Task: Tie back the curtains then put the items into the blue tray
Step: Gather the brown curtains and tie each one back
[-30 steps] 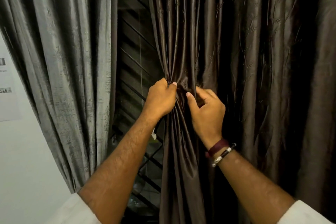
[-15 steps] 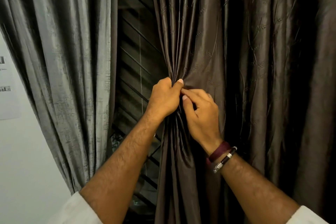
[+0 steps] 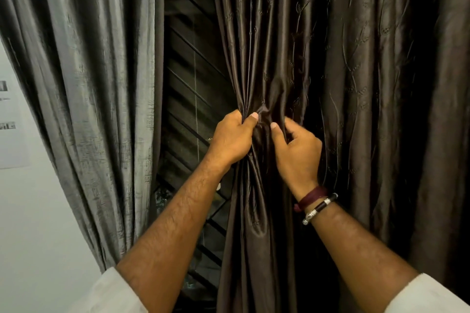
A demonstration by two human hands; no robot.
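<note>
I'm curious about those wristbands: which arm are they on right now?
In the head view, the bracelets circle the wrist just below the right hand, right of centre, while that hand grips the gathered dark brown curtain.

The fingers [image 3: 235, 115] of the left hand [image 3: 232, 138] disappear into the gathered folds of the dark curtain [image 3: 279, 33], and only the thumb shows. The right hand [image 3: 297, 152] hides its fingertips in the cloth at 12 o'clock. Both curtains are cut off at top and bottom. The print on the wall paper [image 3: 10, 122] at 9 o'clock is too small to read.
</note>
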